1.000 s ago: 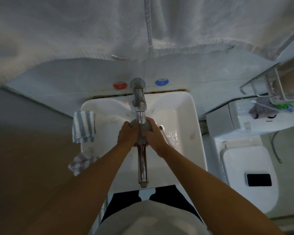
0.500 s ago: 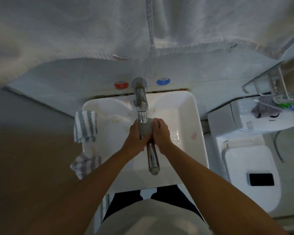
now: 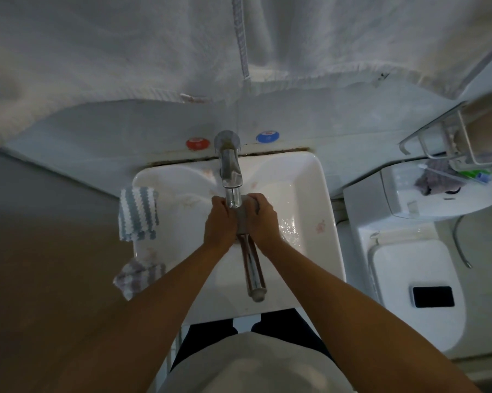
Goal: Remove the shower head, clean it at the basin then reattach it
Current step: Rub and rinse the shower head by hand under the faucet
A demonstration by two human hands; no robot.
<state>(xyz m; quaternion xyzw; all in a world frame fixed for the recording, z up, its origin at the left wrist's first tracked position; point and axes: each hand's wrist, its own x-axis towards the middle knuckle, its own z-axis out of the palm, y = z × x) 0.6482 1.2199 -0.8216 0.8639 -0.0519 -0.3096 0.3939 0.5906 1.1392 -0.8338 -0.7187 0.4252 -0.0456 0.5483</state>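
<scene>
A: From the head view, where is the shower head (image 3: 244, 222)?

B: Over the white basin (image 3: 310, 194), right under the spout of the chrome tap (image 3: 230, 171). Its grey head end sits between the two hands, and the chrome handle points back toward the person, its end reaching over the basin's near rim.

A: And the hands?

B: The left hand (image 3: 218, 222) is curled against the left side of the head end, fingers wrapped round it. The right hand (image 3: 263, 219) grips the right side, fingers (image 3: 254, 200) bent over the top edge. Both have hold of it; the two hands lie just beside each other with the grey part showing between them.

A: Is water running?

B: I cannot tell at the spout; there is a wet sheen in the basin to the right of the hands.

A: Anything else around?

B: A blue-and-white striped cloth (image 3: 138, 214) hangs over the basin's left rim, with a second checked cloth (image 3: 138, 276) below it. Red and blue knobs flank the tap base. A toilet (image 3: 409, 265) stands to the right, and a white towel (image 3: 154, 46) hangs overhead.
</scene>
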